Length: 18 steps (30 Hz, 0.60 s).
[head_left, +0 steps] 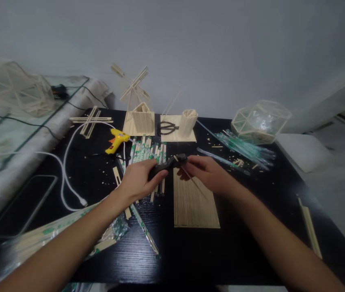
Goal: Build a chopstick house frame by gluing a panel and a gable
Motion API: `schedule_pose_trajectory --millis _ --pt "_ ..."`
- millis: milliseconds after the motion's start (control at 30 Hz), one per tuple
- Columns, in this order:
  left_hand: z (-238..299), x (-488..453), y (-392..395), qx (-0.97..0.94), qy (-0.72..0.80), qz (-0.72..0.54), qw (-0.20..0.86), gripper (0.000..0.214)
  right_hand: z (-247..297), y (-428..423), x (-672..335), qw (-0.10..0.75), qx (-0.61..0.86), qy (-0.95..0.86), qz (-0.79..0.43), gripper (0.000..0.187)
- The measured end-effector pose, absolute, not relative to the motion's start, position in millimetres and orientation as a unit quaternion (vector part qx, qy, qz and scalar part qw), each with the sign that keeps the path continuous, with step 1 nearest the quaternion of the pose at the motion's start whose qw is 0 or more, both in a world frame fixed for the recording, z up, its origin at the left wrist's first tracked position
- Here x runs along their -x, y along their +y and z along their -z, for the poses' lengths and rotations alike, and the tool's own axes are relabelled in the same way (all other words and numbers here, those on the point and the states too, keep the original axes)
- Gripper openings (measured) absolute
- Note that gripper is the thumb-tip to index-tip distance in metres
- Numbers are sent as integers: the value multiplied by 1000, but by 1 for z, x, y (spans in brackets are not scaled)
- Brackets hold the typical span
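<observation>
My left hand [140, 177] is wrapped around the dark handle of a black hand tool [171, 162], whose exact kind is hard to make out. A short pale bit of wood shows at the tool's head. Close beside that head, my right hand [201, 172] pinches a thin wooden stick [199, 188] that slants down to the right. Beneath both hands lies a flat panel of sticks laid side by side [194, 209]. Left of it are several sticks in green-printed wrappers [146, 152].
A yellow glue gun [117, 140] and white cable [64, 172] lie at left. Behind stand a stick windmill [142, 121] and a round stick cup [188, 121] with black scissors [169, 128] beside it. Clear glue sticks [245, 148] and a faceted frame [260, 121] are at right.
</observation>
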<state>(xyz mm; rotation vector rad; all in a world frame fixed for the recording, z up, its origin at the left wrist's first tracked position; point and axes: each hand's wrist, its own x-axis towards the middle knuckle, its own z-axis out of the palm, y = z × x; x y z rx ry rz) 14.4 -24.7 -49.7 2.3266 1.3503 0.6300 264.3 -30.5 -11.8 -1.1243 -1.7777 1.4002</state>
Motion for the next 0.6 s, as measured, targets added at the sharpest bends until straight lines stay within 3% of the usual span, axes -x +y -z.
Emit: schedule_pose_trajectory --millis 100,300,433,600 --pt "49 -15 -28 -819 486 -229 201 56 12 -44 -249 354 412 -620 -567 38" --pt "46 -17 -31 -800 513 -231 208 60 15 -55 -238 405 466 -600 -509 38" --pt "43 -18 -30 -798 521 -232 195 60 19 -58 -233 442 469 -562 -518 25" --pt "43 -18 -31 -800 517 -240 187 58 22 -61 -229 472 479 -559 -485 24"
